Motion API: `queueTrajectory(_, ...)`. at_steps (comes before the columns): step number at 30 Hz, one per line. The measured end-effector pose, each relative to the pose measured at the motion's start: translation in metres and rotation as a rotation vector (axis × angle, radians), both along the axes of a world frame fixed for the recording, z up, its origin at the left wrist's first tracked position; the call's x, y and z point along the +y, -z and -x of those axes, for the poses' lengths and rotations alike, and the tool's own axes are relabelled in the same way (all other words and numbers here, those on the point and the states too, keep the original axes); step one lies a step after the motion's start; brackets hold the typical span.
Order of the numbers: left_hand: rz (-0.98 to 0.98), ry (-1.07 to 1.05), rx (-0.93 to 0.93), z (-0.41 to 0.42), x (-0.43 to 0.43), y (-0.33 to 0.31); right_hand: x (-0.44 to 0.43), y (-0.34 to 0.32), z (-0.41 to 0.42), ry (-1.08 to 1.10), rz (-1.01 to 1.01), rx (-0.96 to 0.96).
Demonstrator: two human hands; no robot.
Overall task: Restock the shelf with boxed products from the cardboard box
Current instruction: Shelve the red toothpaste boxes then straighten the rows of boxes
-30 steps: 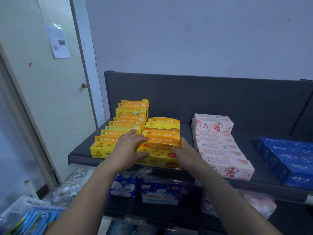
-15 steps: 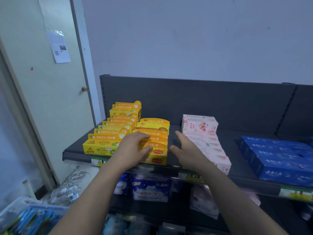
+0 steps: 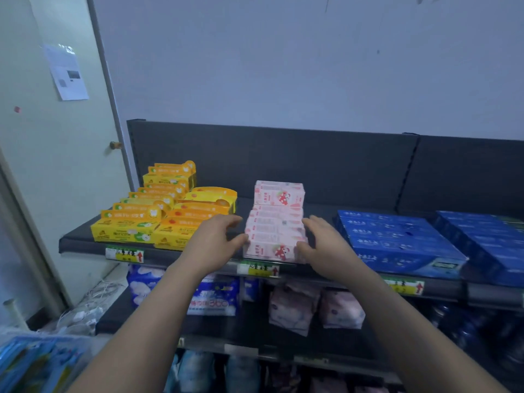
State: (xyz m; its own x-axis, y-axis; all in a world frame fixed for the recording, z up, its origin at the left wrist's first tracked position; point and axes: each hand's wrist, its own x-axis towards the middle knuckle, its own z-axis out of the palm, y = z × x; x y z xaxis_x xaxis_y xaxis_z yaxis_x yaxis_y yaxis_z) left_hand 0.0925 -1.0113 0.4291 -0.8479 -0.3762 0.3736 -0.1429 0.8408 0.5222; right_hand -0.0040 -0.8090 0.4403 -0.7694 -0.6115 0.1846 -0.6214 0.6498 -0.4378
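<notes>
- Fingers (image 3: pixel 229 221) on the left hand (image 3: pixel 211 245) are loose and spread, not gripping anything; the thumb tip sits right at the left side of the pink boxes (image 3: pixel 276 231).
- Same on the right hand (image 3: pixel 326 245): fingers (image 3: pixel 314 222) are relaxed and open, with the thumb against the right front corner of that row. Can't tell if either thumb is actually pressing.
- So the pink boxes sit between both hands, lined up front to back on the top shelf (image 3: pixel 79 243), and one more is stacked on top at the back.
- Left of them are two rows of yellow boxes (image 3: pixel 133 228), overlapping like steps. The row nearer the pink ones has orange fruit on it (image 3: pixel 195 211).
- Right of the pink row, flat blue boxes (image 3: pixel 397 239) are packed side by side, just beside the right hand.
- Yellow-green price tags (image 3: pixel 124 254) are clipped on the shelf's front edge.
- The lower shelf holds blue-and-white soft packs (image 3: pixel 212 296) and pinkish soft packs (image 3: pixel 295 307).
- Room stuff: plain grey wall (image 3: pixel 283 66) behind, pale door (image 3: pixel 56 165) on the left with a small knob (image 3: pixel 115 144) and a paper sheet (image 3: pixel 66 72) stuck on it.
- White cables (image 3: pixel 88 304) are tangled on the floor by the door, with some blurry blue packages (image 3: pixel 34 364) at bottom left.
</notes>
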Motion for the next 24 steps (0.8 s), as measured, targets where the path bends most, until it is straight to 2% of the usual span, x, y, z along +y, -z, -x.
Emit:
queueTrajectory(5,-0.050,0.038,-0.017,0.002,0.034,0.007,0.036,0.007,-0.001,0.056,-0.042,-0.036)
queueTrajectory(13,-0.055,0.145,-0.008,0.020,0.081,0.013,0.092,0.020,-0.012,0.190,0.002,-0.030)
queueTrajectory(18,0.002,0.329,0.010,0.035,0.117,0.024,0.149,0.035,-0.027,0.344,0.027,-0.048)
queueTrajectory(24,-0.054,0.568,-0.034,0.046,0.194,0.037,0.233,0.053,-0.064,0.578,0.017,-0.120)
